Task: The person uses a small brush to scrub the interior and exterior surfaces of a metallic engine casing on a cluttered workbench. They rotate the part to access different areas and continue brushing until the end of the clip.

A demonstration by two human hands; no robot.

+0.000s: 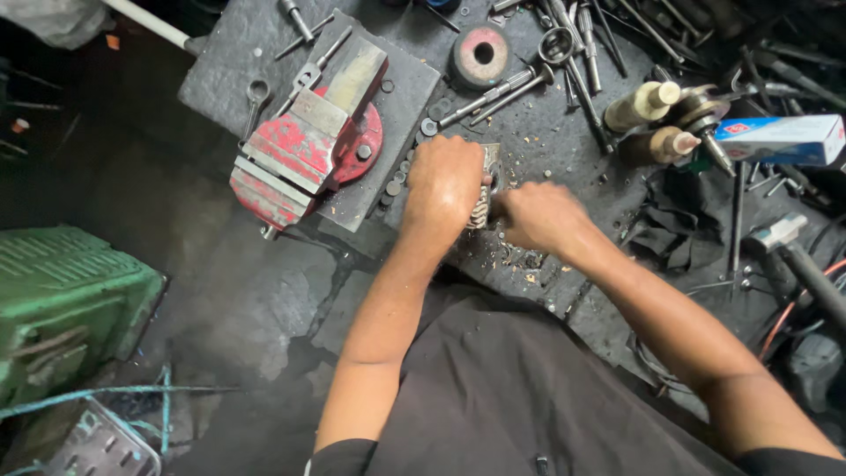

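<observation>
— Grip first: what are the hands doing?

— Both are closed. The left hand (443, 187) is clamped over a small finned metal part (484, 204) that sits on the dark worktop (564, 141), near its front edge. The right hand (539, 217) is curled shut right beside it, touching the same part from the other side. Whether that hand also has a tool in it, I cannot tell; the fingers hide it.

— Where is the part compared with the vise?

— Just to the right of the red bench vise (304, 150), which stands on a grey plate at the worktop's left corner. A row of small round washers (394, 187) lies between the vise base and the left hand.

— What else is around?

— Behind the hands lies a round grinding wheel (481, 55) with a hole in its middle, and next to it a spread of long engine valves (493, 91) and wrenches. To the right stand two cream-coloured tubes (641, 106), lying tilted, and a blue and white carton (780, 139). Farther right a hammer (775, 234) rests on a crumpled black cloth (679, 234). Metal chips are scattered on the worktop just under the right hand.

— And off the worktop?

— A green crate (66, 300) sits on the floor at the left, well apart from the hands.
</observation>
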